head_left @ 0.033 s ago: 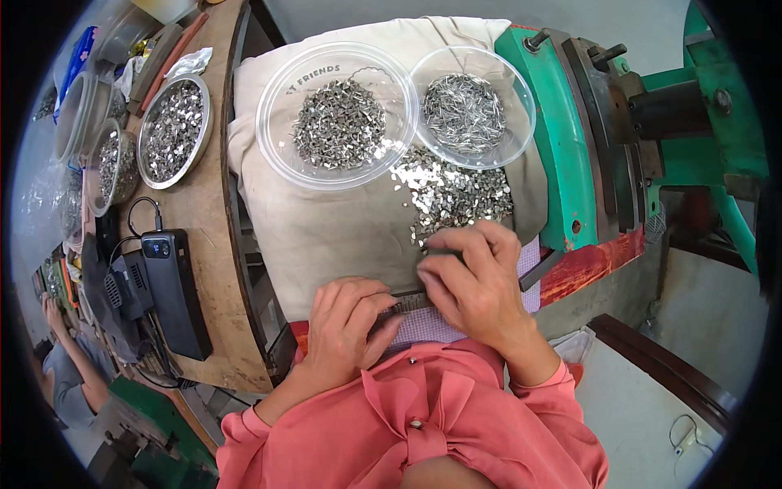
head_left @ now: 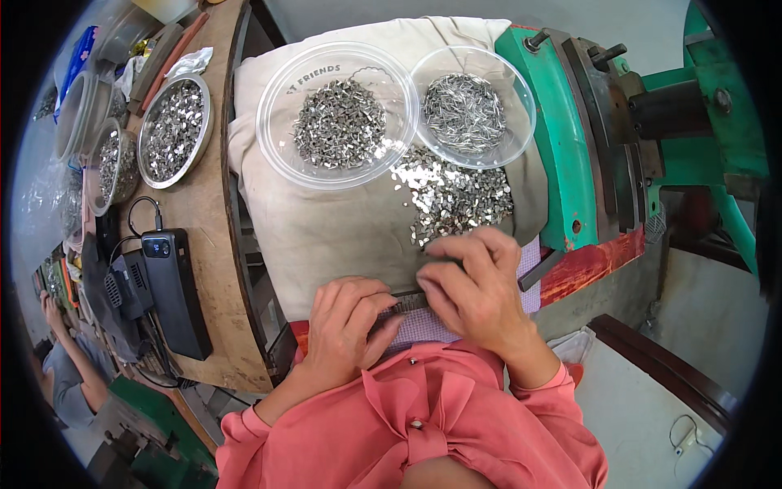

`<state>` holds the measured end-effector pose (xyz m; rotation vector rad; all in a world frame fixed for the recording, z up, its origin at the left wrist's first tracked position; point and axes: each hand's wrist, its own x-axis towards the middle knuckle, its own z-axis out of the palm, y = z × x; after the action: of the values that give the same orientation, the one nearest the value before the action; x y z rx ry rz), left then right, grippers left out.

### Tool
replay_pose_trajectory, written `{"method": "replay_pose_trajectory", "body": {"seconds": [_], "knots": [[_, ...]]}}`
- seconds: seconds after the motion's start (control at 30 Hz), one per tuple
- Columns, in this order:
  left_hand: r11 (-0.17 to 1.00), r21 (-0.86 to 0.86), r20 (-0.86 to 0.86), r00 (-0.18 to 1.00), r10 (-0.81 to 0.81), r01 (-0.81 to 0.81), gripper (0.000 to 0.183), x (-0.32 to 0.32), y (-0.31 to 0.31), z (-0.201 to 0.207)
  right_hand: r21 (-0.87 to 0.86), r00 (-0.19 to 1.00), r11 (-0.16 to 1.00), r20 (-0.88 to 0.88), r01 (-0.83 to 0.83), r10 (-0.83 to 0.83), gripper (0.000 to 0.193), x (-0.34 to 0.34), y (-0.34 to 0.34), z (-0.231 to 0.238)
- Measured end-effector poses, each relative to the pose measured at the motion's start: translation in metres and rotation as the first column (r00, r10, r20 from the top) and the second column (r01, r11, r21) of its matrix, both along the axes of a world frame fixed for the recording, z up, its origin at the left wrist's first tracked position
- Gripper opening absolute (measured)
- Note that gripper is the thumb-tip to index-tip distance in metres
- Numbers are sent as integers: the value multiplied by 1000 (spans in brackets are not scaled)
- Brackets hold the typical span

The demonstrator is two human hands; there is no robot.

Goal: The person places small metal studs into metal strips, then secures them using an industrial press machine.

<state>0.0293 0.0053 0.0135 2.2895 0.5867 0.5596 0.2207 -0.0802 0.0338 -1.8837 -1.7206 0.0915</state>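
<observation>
From the head camera, looking down: a cream cloth [head_left: 326,236] covers the bench in front of the person. On it, a loose heap of small shiny metal pieces [head_left: 456,196] lies just ahead of the right hand [head_left: 476,285], between that hand and two clear plastic bowls. The left bowl [head_left: 338,114] holds short, chunky metal bits; the right bowl [head_left: 472,106] holds thinner, needle-like ones.

A narrow dark metal bar [head_left: 407,303] lies across the near edge of the cloth, its long axis running left to right and rising a little toward the right. Its right end [head_left: 539,273] pokes out past the right hand, pointing at the green machine [head_left: 570,147]. The left hand [head_left: 350,322] rests curled over the bar's left part, fingertips pressing on it. The right hand bends over the bar, fingers pinched together at the heap's near edge; what they pinch cannot be seen.

On the wooden table [head_left: 208,244] to the left stand a metal dish of more pieces [head_left: 173,130] and a black device [head_left: 175,289].
</observation>
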Motion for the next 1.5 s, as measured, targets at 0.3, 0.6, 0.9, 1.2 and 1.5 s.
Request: {"method": "replay_pose_trajectory", "body": {"seconds": [0.3, 0.6, 0.9, 1.2, 1.5], "knots": [[1000, 17, -44, 999, 25, -24, 38, 1, -4, -2, -5, 993, 1000, -116, 27, -28, 24, -3, -25, -3], [999, -10, -52, 997, 49, -49, 38, -3, 0, 2, -26, 997, 998, 36, 63, -62, 18, 13, 7, -5], [998, 19, -16, 998, 61, -61, 27, 9, -1, 5, -79, 999, 996, 38, 39, -36, 14, 15, 6, 3], [998, -8, -3, 998, 65, -65, 31, 4, -4, 2, -130, 998, 991, 69, 24, -16, 15, 17, 7, 8], [997, -28, 14, 997, 76, -76, 44, 0, -5, -4, 40, 994, 999, -112, 14, -10, 17, -2, -11, -2]]}}
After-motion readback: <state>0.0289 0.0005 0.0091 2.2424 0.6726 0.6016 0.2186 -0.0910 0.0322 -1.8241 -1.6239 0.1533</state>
